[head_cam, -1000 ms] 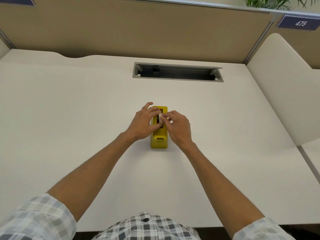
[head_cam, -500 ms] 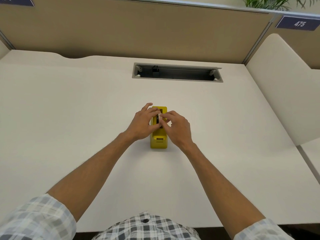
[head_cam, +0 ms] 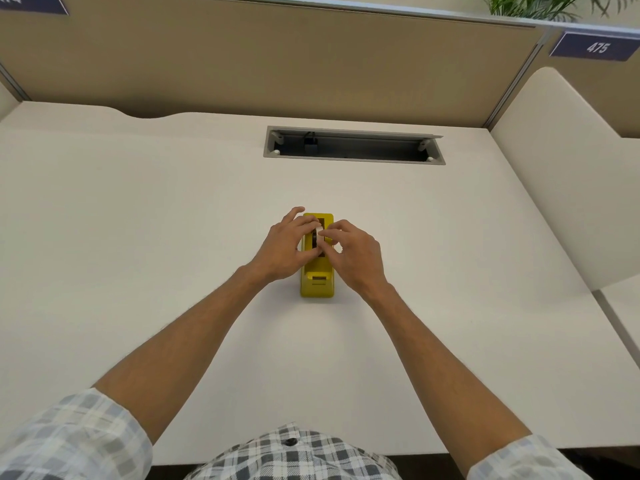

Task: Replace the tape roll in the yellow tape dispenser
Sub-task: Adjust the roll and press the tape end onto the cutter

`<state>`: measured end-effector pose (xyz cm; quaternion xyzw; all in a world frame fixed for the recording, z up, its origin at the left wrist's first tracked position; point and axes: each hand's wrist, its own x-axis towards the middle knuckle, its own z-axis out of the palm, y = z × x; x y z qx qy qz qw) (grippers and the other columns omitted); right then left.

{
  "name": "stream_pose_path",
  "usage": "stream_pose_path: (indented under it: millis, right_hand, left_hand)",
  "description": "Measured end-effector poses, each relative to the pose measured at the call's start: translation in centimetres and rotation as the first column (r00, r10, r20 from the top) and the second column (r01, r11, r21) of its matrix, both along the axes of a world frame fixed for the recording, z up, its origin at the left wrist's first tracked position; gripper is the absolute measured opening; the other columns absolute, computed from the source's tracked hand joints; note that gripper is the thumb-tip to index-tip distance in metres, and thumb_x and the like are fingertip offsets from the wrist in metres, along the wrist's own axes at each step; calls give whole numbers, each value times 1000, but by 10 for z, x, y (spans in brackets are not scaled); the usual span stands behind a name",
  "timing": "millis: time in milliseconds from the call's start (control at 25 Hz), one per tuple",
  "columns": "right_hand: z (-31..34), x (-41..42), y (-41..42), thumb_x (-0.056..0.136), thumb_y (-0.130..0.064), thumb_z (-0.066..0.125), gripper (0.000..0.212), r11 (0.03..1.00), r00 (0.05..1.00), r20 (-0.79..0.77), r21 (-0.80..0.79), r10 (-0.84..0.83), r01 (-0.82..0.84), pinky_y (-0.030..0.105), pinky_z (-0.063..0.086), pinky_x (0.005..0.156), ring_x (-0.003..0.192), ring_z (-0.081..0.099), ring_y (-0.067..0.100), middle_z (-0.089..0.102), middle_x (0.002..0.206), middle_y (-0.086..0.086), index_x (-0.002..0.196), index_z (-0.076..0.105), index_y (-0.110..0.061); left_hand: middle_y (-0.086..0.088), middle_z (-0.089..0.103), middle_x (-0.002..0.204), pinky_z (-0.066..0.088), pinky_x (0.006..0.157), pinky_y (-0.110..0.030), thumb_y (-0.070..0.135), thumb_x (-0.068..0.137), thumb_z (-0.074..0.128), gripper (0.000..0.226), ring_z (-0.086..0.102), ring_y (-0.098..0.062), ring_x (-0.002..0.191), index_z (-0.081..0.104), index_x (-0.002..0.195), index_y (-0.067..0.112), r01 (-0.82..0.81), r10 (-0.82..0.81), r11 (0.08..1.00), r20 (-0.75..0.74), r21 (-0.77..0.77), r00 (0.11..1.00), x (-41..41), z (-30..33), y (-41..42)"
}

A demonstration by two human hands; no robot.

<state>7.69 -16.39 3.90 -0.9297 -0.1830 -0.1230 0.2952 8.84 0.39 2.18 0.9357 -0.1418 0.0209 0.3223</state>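
The left hand [head_cam: 282, 249] lies against the left side of the yellow tape dispenser [head_cam: 318, 271], its fingers curled over the top edge and touching the tape roll [head_cam: 319, 237] from that side; the little finger sticks out past the far end of the body. Whether this hand truly pinches the roll or only steadies the dispenser cannot be told, since the fingertips bunch together over the slot.

Between the two hands, the dispenser stands on the white desk [head_cam: 138, 237] with its cutter end toward the person and its roll well at the far end. The pale roll sits upright in that well, its dark core just visible, partly hidden by the fingers.

The right hand [head_cam: 356, 252] comes in from the right side, thumb and forefinger narrowed onto the roll's rim and the other fingers loosely curled beside the yellow wall.

By my reading, the step in hand is working the roll at the well, either seating it or lifting it out; the view does not settle which. The next move calls for a straight vertical motion of the roll and hub in their slots while the left hand holds the base from sliding.
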Motion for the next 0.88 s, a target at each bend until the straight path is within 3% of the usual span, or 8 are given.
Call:
stream_pose_path:
  millis: [240,480,560,880]
  right_hand:
    - [5,4,0,92,-20,62,12,994,997,79,-107,16,-8,27,40,54,75,63,20,68,93,-4,87,72,-18]
    - [4,9,2,99,-21,49,14,966,998,53,-258,33,-19,31,41,52,82,59,20,61,97,0,98,62,-14]
    - [2,11,3,100,-21,46,15,955,999,40,-296,35,-21,30,36,52,82,57,21,59,99,2,102,59,-13]
    - [6,23,4,102,-26,42,18,934,1000,18,-357,24,-16,30,33,51,69,44,15,53,102,3,106,53,-13]
  left_hand:
    - [6,49,141,32,107,-47,39,90,61,46,21,-15,144,54,130,19,-12,12,1000,-1,3,1000,0,0,0]
    - [5,44,148,32,110,-42,41,93,55,52,21,-14,144,46,139,19,-23,23,999,-39,-21,999,-6,-2,-2]
    - [5,43,148,33,111,-42,42,94,54,53,21,-14,144,45,140,19,-24,22,999,-56,-23,998,-6,-2,-2]
    - [8,44,147,36,107,-40,34,92,59,50,22,-11,142,46,139,23,-1,-1,1000,-70,-28,998,-5,2,1]
